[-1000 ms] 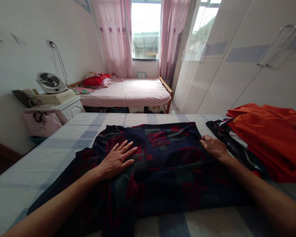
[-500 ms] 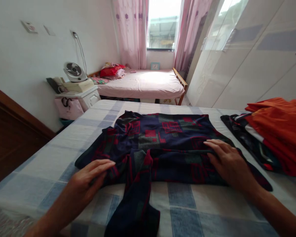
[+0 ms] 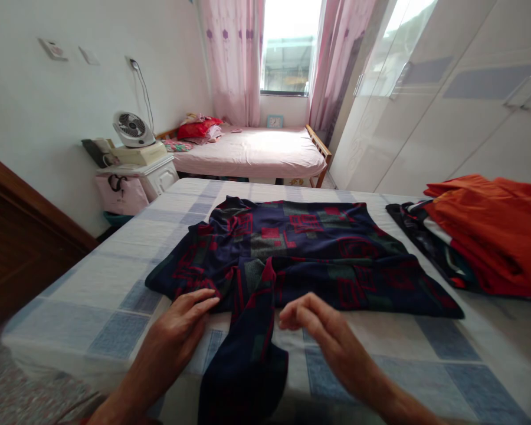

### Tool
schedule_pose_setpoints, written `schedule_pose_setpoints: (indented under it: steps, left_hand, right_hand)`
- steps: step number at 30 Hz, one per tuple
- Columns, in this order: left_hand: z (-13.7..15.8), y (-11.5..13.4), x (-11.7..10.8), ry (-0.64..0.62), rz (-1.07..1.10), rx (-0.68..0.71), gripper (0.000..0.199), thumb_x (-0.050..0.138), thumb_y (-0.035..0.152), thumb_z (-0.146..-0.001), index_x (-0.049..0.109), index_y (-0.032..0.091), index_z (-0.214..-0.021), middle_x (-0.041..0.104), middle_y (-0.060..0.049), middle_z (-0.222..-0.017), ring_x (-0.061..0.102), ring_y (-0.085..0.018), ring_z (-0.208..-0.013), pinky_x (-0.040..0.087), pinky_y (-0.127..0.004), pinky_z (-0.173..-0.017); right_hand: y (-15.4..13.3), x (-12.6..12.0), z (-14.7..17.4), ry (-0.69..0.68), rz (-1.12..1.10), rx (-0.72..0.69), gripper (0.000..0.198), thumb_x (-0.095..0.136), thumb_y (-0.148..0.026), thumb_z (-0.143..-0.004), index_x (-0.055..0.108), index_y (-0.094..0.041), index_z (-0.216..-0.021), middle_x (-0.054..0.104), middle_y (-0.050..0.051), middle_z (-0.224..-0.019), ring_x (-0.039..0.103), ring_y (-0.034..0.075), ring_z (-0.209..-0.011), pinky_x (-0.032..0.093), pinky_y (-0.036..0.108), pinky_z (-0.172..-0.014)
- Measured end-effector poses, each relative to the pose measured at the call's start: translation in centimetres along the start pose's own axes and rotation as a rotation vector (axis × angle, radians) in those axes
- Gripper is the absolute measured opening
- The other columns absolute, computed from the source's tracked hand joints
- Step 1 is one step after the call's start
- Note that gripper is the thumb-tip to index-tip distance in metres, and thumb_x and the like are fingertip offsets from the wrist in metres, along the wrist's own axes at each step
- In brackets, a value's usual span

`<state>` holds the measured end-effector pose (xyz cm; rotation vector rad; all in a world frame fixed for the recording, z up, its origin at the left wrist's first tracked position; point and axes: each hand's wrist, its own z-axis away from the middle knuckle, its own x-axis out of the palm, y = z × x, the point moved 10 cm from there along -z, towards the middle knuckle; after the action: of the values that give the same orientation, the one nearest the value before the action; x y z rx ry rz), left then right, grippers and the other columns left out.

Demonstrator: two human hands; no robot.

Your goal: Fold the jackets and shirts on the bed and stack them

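we see a navy, red and green patterned fabric garment (image 3: 310, 239) spread on the blue-and-white checked bed (image 3: 88, 283), its sleeve (image 3: 248, 360) pointing to six o'clock. our left hand (image 3: 179, 324), at seven, has fingers together at its near edge; we cannot tell if they grip. our right hand (image 3: 321, 324), at five, bends loosely beside the sleeve, fingers unclamped.

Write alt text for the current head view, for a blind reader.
A dark patterned garment lies on a blue and white bed, one sleeve extending toward the viewer, the left hand at the garment's near edge and the right hand beside the sleeve. At right is a stack of clothes topped with orange; beyond, a pink bed stands near a window.
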<state>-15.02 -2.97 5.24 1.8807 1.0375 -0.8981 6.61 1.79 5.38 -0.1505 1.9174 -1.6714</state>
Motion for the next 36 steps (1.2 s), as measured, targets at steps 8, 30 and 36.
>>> schedule_pose_setpoints:
  steps: [8,30,36]
  left_hand:
    - [-0.9,-1.0,2.6,-0.095,-0.121,-0.071,0.035,0.046,0.032,-0.085,0.061,0.023,-0.116,0.059,-0.009,-0.124,0.056,-0.025,-0.111,0.048,-0.041,-0.094]
    - [-7.1,1.0,2.9,-0.133,-0.235,-0.150,0.054,0.058,0.044,-0.080,0.052,0.020,-0.128,0.057,-0.012,-0.126,0.051,-0.029,-0.116,0.044,-0.038,-0.092]
    - [-9.5,-3.8,4.7,-0.155,-0.165,-0.413,0.031,0.044,0.030,-0.087,0.064,0.024,-0.110,0.071,-0.005,-0.098,0.066,-0.022,-0.089,0.048,-0.029,-0.074]
  right_hand:
    - [-1.4,2.6,1.2,-0.144,0.568,-0.097,0.030,0.068,-0.036,-0.071,0.060,-0.022,-0.095,0.060,0.005,-0.100,0.054,0.022,-0.091,0.042,0.037,-0.082]
    - [-1.5,-16.5,-5.1,0.577,-0.660,0.118,0.016,0.039,-0.016,-0.086,0.048,-0.022,-0.074,0.061,0.000,-0.061,0.065,0.015,-0.069,0.057,0.031,-0.064]
    - [-3.5,-19.8,-7.4,0.703,-0.941,0.069,0.017,0.037,-0.010,-0.088,0.049,-0.018,-0.079,0.057,-0.003,-0.052,0.061,0.012,-0.054,0.056,0.026,-0.058]
